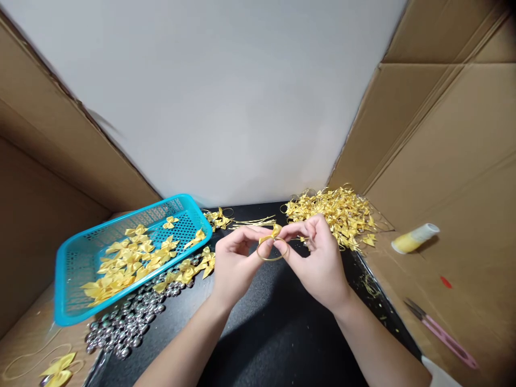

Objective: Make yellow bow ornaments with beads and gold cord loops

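Observation:
Both hands meet above the black work surface (278, 328), pinching one small yellow ribbon bow (276, 230) with a loop of gold elastic cord (273, 259) hanging below it. My left hand (239, 258) grips the bow's left side between thumb and index finger. My right hand (316, 255) pinches the other side, its thumb close to the left thumb. A short length of cord sticks out by the right fingers. The knot itself is partly hidden by the fingertips.
A turquoise basket (64, 279) of yellow bows stands left, beside silvery beads (129, 322). Gold cords (253, 222) lie behind my hands. At right are a heap of corded bows (338, 212), a thread spool (415, 238) and pink-handled snips (447, 338). Cardboard walls flank both sides.

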`<act>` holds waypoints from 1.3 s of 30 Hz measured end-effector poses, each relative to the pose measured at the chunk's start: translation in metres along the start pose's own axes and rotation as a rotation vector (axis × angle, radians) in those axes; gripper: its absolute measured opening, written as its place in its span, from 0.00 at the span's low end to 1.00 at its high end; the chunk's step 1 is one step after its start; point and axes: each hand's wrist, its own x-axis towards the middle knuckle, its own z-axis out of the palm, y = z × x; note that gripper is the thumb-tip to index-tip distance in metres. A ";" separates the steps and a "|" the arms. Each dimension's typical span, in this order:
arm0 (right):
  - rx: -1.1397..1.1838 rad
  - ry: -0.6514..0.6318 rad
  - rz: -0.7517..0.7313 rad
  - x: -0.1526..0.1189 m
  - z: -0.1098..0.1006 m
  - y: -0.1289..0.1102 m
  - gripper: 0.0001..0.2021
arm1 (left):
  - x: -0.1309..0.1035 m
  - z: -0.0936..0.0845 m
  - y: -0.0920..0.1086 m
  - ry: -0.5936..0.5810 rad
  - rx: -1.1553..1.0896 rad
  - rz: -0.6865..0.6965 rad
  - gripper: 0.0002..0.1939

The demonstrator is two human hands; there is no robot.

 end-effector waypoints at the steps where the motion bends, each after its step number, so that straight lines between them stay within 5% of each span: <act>1: 0.001 0.006 0.011 0.000 0.000 0.000 0.19 | 0.000 0.000 0.000 -0.007 0.017 0.008 0.04; 31: 0.045 -0.022 0.034 0.001 -0.003 0.001 0.20 | 0.005 -0.003 0.001 -0.100 -0.021 -0.118 0.06; 39: -0.009 -0.032 -0.017 0.003 -0.001 0.004 0.21 | 0.009 -0.003 0.000 -0.136 -0.099 -0.277 0.10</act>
